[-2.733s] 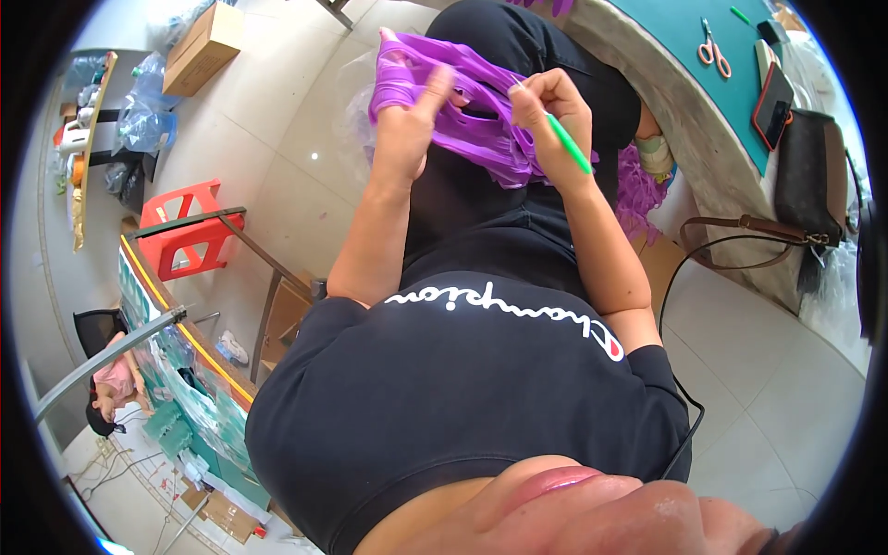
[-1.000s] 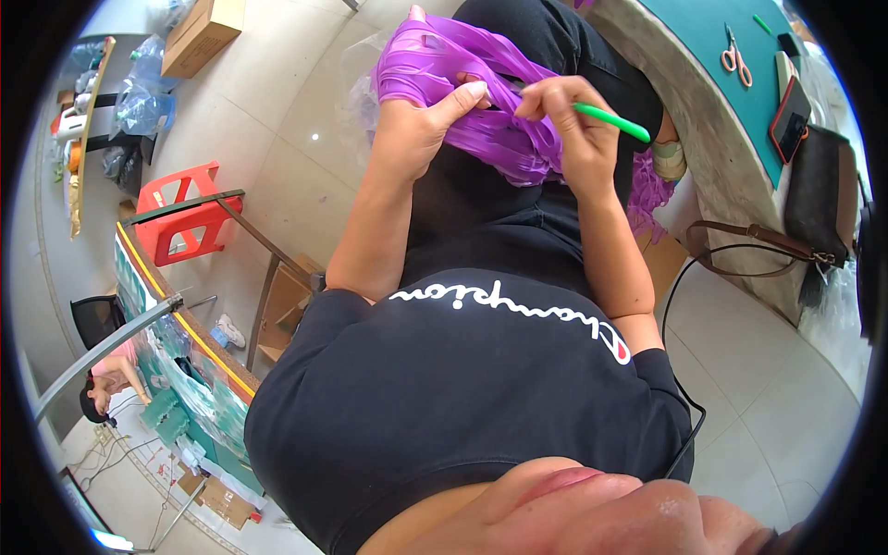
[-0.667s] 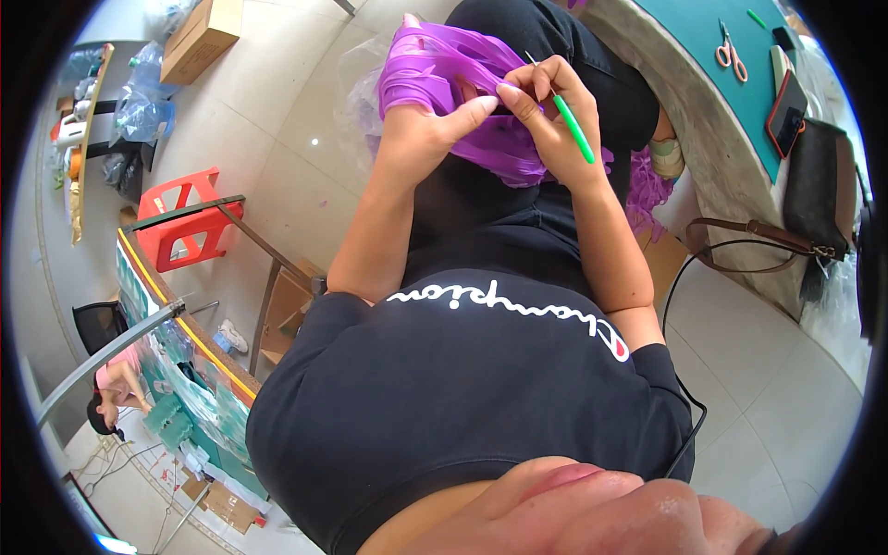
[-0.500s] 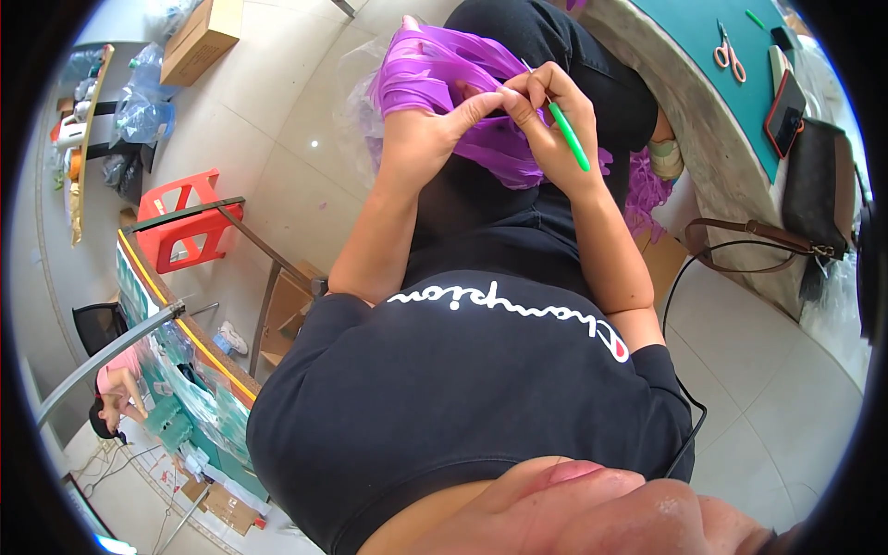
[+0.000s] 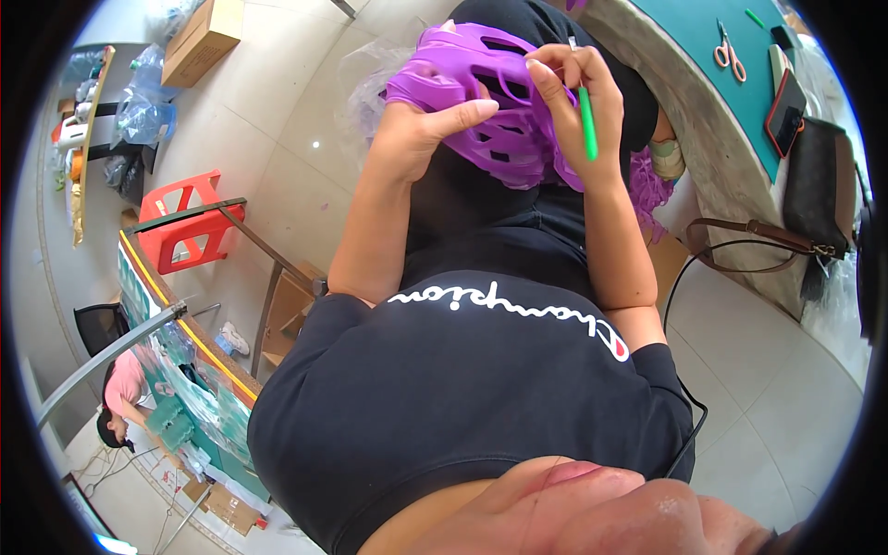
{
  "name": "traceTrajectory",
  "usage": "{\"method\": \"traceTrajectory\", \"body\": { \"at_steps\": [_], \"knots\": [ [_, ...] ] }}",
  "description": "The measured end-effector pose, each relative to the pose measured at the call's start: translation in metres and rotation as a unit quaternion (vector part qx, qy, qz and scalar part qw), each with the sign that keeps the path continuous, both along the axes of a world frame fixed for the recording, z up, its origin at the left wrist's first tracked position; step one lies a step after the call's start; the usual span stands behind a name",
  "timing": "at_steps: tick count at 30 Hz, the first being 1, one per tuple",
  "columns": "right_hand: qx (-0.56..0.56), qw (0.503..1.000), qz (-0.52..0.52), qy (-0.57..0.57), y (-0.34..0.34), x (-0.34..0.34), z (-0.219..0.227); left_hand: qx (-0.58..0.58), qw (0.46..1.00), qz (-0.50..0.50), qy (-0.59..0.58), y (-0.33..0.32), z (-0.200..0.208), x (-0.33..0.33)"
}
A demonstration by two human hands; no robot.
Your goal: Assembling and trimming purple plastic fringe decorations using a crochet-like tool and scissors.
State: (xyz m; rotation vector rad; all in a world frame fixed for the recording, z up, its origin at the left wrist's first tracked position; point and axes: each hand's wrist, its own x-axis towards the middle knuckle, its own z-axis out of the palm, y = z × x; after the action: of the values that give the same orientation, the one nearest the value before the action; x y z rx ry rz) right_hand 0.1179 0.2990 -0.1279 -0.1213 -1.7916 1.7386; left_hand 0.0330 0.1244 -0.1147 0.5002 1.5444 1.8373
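Stretchy purple material (image 5: 509,148) with many cut-out slots lies over my lap, its kind not clear. My left hand (image 5: 412,129) holds it from beneath; the fingers are mostly covered by it, and the thumb stretches over the top. My right hand (image 5: 597,97) is at the material's right side, fingers curled around a slim green-handled tool (image 5: 587,125). A small pale tip of the tool shows beyond the fingers; what kind it is I cannot make out.
Right: a green-topped table with scissors (image 5: 729,55), a phone (image 5: 786,113) and a dark bag (image 5: 819,185) hanging by its edge. More purple scraps (image 5: 650,190) hang beside my leg. Left: a red stool (image 5: 190,222), a cardboard box (image 5: 203,42), and a co-worker (image 5: 120,398) at another table.
My right hand has moved right and away from my left thumb, taking the green tool along. The purple material is spread wider, its slots more open. The co-worker has shifted slightly.
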Motion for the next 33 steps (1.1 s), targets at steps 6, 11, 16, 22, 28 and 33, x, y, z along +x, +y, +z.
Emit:
{"method": "traceTrajectory", "body": {
  "at_steps": [6,11,16,22,28,33],
  "knots": [
    [0.201,0.976,0.075,0.042,-0.014,0.017,0.008,0.144,0.989,0.04,-0.003,0.005,-0.001,0.003],
    [0.08,0.994,0.057,0.038,-0.009,0.025,-0.004,0.176,0.983,0.043,-0.031,0.009,0.0,0.005],
    [-0.169,0.977,0.044,0.125,0.049,0.081,0.013,0.184,0.974,0.101,-0.085,0.005,-0.005,-0.002],
    [-0.257,0.924,-0.071,0.272,0.174,0.215,0.01,0.197,0.97,0.102,-0.101,0.008,-0.01,-0.003],
    [0.107,0.924,-0.239,-0.279,0.129,0.184,-0.004,0.17,0.984,0.054,-0.027,0.013,-0.009,0.003],
    [0.205,0.952,-0.115,-0.194,0.032,0.091,0.003,0.184,0.982,0.04,-0.027,0.013,-0.005,0.006]
  ]
}}
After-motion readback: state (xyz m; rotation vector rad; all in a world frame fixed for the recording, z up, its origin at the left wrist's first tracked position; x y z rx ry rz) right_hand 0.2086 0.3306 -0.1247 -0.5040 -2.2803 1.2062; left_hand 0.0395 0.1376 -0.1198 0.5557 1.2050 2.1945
